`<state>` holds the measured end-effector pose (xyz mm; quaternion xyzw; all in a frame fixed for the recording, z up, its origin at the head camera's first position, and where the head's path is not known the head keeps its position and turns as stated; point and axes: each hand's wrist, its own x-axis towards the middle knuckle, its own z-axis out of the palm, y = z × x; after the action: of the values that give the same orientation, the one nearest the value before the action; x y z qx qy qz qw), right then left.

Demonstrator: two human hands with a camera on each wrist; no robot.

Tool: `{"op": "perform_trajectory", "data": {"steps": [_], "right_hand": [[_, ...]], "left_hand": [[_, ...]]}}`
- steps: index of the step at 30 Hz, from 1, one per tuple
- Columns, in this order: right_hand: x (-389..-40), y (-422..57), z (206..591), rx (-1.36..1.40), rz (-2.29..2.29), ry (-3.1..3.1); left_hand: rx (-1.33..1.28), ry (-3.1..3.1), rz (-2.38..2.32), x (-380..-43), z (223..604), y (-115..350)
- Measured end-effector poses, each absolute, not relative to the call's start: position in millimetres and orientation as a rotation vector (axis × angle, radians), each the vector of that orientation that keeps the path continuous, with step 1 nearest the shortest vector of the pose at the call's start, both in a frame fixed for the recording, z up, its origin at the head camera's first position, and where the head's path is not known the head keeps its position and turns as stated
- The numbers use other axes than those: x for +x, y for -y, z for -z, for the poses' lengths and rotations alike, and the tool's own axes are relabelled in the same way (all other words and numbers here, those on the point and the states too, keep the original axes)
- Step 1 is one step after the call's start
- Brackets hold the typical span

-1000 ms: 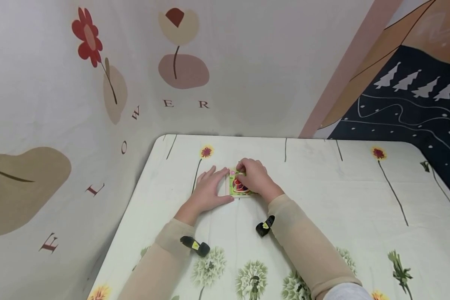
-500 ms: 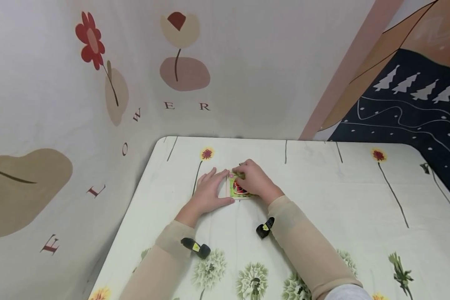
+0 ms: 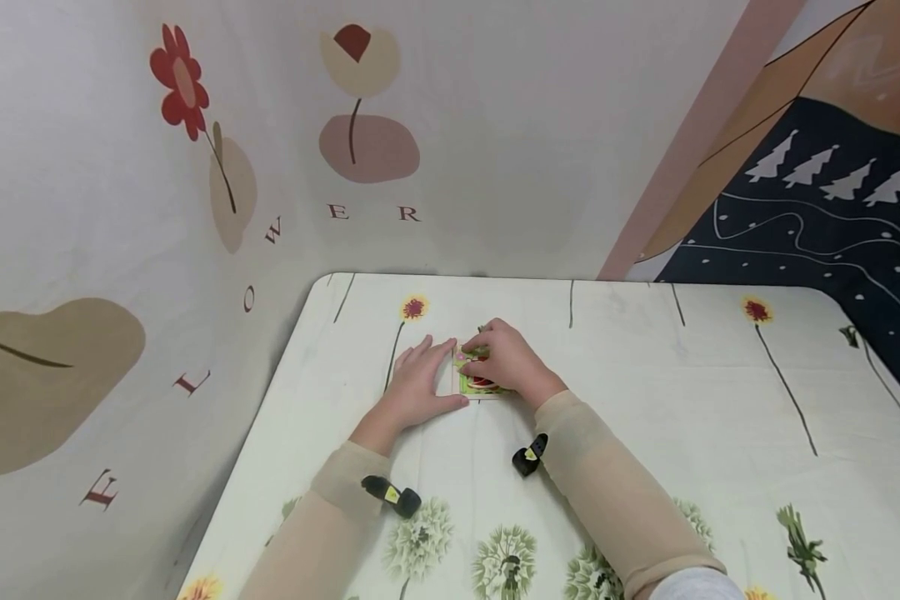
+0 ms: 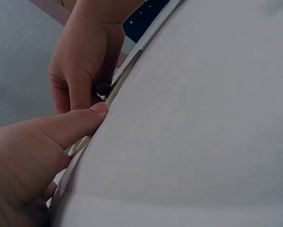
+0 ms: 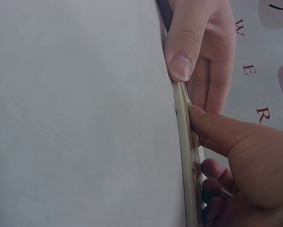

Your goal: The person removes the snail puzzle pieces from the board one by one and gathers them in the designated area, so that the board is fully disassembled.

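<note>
A small square picture puzzle (image 3: 466, 388), with a green border, red picture and pale frame, lies on the table. My left hand (image 3: 418, 383) spreads round its left side, thumb at the near edge and forefinger by the far left corner. The right hand (image 3: 512, 358) bends over the picture and covers its right part. Its thumb and forefinger pinch a flat puzzle piece (image 3: 480, 352), mostly hidden by the fingers. In the right wrist view the puzzle (image 5: 192, 189) appears edge-on, the right thumb (image 5: 212, 127) against its face and the left thumb (image 5: 184, 52) at its end.
A white cloth with printed flowers covers the table (image 3: 682, 392). Behind its far edge hangs a pale printed curtain (image 3: 510, 192), with a dark tree-patterned panel (image 3: 810, 217) at the right. Small black wrist cameras are strapped to both sleeves.
The right thumb and fingertips have shifted slightly left over the puzzle, covering more of the red picture. My left hand stays in place at the puzzle's side.
</note>
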<state>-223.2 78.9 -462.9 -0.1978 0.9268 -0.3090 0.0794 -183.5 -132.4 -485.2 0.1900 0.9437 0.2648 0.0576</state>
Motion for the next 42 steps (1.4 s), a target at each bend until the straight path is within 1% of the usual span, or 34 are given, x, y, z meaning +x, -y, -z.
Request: {"op": "perform_trajectory", "data": {"steps": [3,9,13,19,25,34,38,42], "right_hand": [[-224.7,-78.4,463.8,-0.664,0.866,-2.794],[-224.3,-76.6,458.7,-0.985,0.542,-2.876],[-222.4,-74.4,454.8,-1.073,0.499,-2.900],[-223.8,-74.2,459.0,-1.108,0.516,-2.902],[-225.4,-75.5,457.9,-1.082,0.584,-2.895],[-227.9,-76.0,454.4,-1.100,0.440,-2.947],[-228.1,-82.6,449.8,-1.079,0.478,-2.936],[-227.1,-99.0,444.1,-0.999,0.537,-2.902]], "left_hand": [[0.569,-2.860,-0.809,-183.4,485.2,132.3],[0.567,-2.852,-0.819,-183.2,484.9,133.0],[0.556,-2.848,-0.827,-182.9,484.5,133.0],[0.550,-2.843,-0.829,-182.3,484.6,133.3],[0.557,-2.855,-0.852,-182.7,484.4,133.3],[0.559,-2.848,-0.862,-183.9,485.6,133.3],[0.557,-2.846,-0.848,-183.8,484.6,132.8],[0.572,-2.862,-0.803,-183.8,485.4,131.3]]}}
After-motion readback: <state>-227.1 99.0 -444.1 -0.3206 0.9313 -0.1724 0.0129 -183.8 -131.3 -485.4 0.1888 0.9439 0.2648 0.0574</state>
